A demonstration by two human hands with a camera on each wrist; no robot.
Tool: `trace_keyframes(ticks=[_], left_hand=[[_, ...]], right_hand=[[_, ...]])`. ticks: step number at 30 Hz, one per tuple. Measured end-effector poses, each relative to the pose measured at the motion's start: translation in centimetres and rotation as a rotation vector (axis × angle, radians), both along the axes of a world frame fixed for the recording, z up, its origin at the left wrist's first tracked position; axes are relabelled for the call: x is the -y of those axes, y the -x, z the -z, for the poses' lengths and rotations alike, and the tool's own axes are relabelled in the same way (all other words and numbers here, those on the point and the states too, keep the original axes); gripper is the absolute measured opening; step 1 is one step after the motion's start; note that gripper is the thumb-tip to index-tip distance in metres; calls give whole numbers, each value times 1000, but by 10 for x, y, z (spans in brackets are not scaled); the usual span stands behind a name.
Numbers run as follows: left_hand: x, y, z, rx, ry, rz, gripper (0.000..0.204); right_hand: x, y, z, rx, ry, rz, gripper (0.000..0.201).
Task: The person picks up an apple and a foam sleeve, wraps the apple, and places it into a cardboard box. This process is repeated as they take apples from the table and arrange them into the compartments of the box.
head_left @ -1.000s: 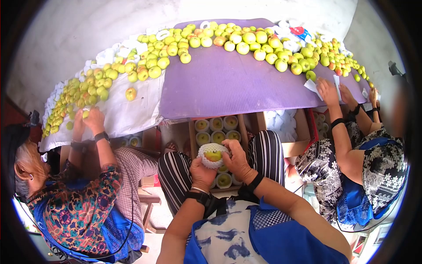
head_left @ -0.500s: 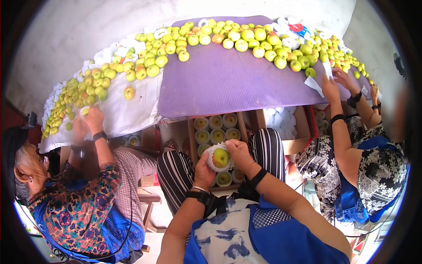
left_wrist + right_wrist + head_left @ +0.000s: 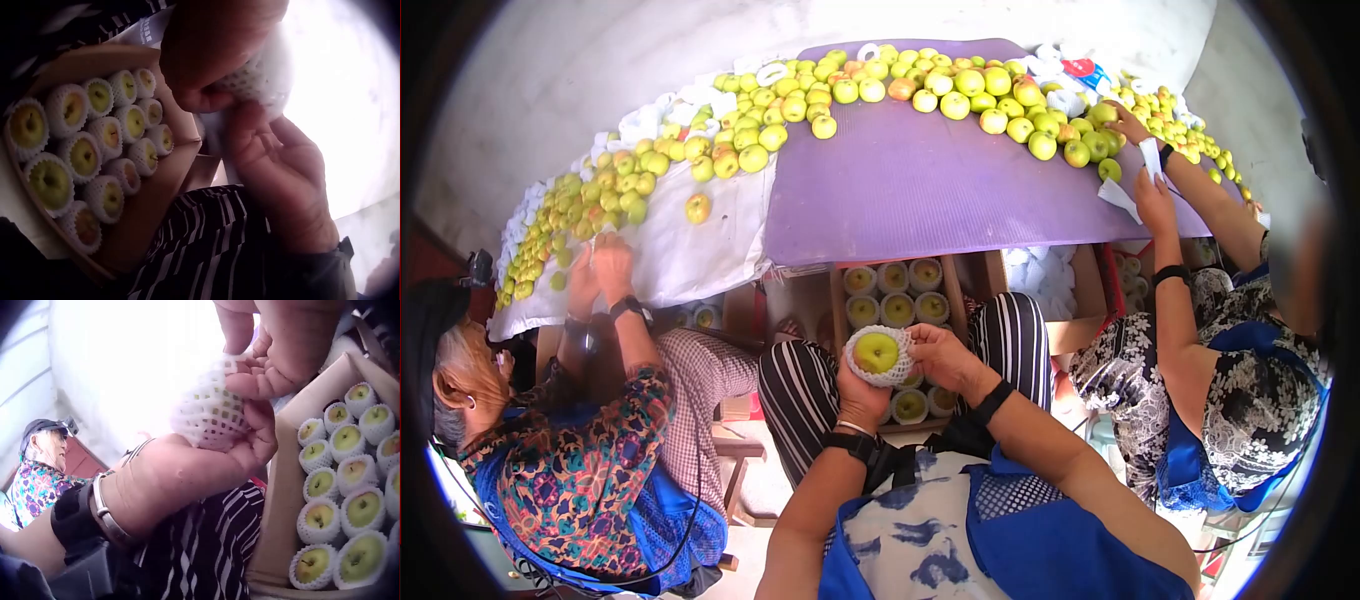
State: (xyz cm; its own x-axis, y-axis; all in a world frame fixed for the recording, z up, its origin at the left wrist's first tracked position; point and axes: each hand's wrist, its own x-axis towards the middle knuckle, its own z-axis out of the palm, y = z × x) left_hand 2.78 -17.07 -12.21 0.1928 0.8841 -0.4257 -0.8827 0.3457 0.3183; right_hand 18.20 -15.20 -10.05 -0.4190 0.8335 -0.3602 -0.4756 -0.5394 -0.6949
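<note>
Compared with 0.5 s ago, I see the green apple in its white foam net sleeve sitting slightly higher and more to the left, over the open cardboard box of net-wrapped apples, and the neighbour on the right now reaches up into the fruit pile.

Left hand cups the wrapped apple from below, fingers curled round the foam net; the right wrist view shows the palm and thumb pressed on the mesh. Right hand is just beside the apple on its right, fingertips pinching the net's edge; in the left wrist view its fingers are bent against the white mesh.

Box holds rows of sleeved apples, 3 across, and sits between my striped trouser legs, just below the purple foam mat. Beyond the box, loose green-yellow apples lie heaped along the mat's far edge and across the white sheet left of it. 2 other people sit either side of the box, hands at the pile.
</note>
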Motion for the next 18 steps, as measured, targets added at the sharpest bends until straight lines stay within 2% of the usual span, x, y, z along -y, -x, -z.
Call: trace_keyframes(ticks=[1,6,10,12,13,15,16,18], left_hand=[[0,-3,-3,4,10,-1,44],[1,3,-1,91,62,1,44],[3,9,4,68,55,21,43],[5,10,-5,76,60,18,43],[6,11,-14,80,66,41,43],[6,13,-18,83,73,64,43],[6,15,-16,69,78,93,43],[6,20,-7,57,80,123,43]], right_hand=[[-1,-2,0,-1,6,-5,16],[0,1,2,300,-69,-85,23],[2,4,3,464,-103,-60,27],[3,6,15,620,-397,16,32],[5,7,15,621,-398,15,32],[8,7,12,853,-651,58,39],[9,8,14,854,-652,59,39],[9,8,17,725,-434,-47,41]])
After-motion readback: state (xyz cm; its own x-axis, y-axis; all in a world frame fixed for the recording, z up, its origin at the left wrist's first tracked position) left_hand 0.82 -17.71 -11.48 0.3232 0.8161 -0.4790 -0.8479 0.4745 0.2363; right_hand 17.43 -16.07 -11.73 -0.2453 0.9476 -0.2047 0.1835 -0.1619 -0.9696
